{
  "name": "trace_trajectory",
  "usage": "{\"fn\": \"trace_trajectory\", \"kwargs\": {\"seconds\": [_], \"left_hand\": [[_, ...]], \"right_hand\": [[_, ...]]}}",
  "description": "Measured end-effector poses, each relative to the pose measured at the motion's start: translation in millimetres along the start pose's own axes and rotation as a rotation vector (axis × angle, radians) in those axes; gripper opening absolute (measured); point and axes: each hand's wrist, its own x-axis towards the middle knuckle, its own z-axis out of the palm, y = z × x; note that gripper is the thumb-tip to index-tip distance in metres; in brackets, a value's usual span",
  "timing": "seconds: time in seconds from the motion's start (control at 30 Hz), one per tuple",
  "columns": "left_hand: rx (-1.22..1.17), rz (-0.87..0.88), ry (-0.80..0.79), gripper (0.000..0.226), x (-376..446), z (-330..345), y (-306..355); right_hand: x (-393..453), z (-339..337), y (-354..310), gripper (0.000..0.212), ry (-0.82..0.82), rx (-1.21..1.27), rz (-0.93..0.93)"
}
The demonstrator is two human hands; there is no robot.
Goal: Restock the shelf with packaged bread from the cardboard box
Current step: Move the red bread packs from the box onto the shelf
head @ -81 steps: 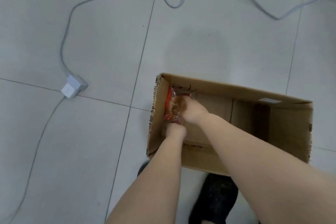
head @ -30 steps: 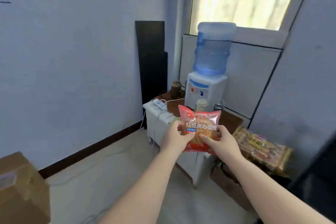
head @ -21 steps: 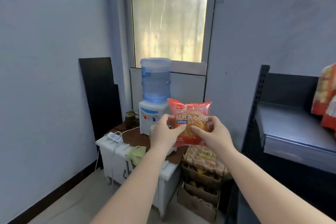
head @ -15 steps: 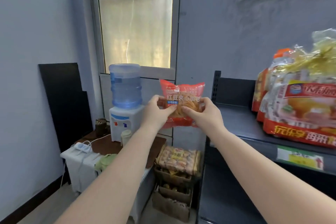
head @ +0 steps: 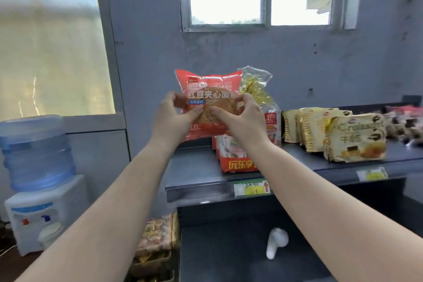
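Note:
A red packet of bread (head: 209, 89) with white lettering is upright in the air, above the left end of the dark grey shelf (head: 196, 174). My left hand (head: 171, 119) pinches its left side and my right hand (head: 242, 119) pinches its right side, thumbs on the front. Behind the packet stands a tall clear bag of bread (head: 270, 119) with a gold tie. The cardboard box is out of sight.
Yellow croissant packs (head: 352, 137) and darker packets (head: 405, 121) line the shelf to the right. A water dispenser (head: 39, 181) stands at the left, boxes of snacks (head: 158, 236) below. A white object (head: 275, 242) lies on the lower shelf.
I took the red packet out of the cardboard box with both hands, turned right past the water dispenser and brought it up in front of the shelf.

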Motion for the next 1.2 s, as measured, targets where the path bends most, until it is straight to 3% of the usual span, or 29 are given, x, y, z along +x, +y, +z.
{"fn": "trace_trajectory", "kwargs": {"seconds": [0.2, 0.73, 1.2], "left_hand": [[-0.131, 0.116, -0.139, 0.025, -14, 52, 30], [-0.442, 0.050, -0.552, 0.026, -94, 213, 102], [-0.466, 0.024, -0.662, 0.029, -119, 399, 169]], "right_hand": [[-17, -67, 6, 0.045, 0.140, -0.094, 0.047], [-81, -243, 34, 0.040, 0.467, -0.424, 0.236], [-36, -401, 125, 0.051, 0.591, -0.481, 0.355]]}}
